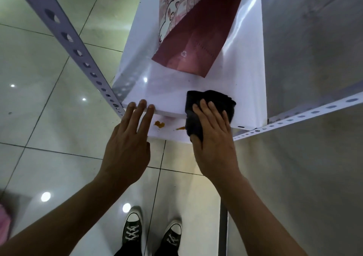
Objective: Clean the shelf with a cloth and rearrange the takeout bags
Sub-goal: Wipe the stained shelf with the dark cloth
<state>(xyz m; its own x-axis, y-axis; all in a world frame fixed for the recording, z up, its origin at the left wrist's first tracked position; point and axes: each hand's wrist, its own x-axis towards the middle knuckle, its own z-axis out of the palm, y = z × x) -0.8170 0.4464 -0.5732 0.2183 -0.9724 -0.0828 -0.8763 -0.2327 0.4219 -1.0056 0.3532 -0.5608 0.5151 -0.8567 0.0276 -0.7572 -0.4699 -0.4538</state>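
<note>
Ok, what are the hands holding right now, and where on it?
The right hand presses a dark cloth flat against the shelf, fingers spread over its middle. The left hand holds nothing; its fingertips rest on the shelf edge.

I am seeing a black cloth (211, 106), orange stains (159, 124) on the white shelf (245, 83), and a maroon-and-pink cartoon-printed bag (188, 39).

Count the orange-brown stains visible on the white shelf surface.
2. A larger stain lies near the front edge beside the left hand; a thinner smear sits against the black cloth under the right hand. The cloth may hide more.
</note>
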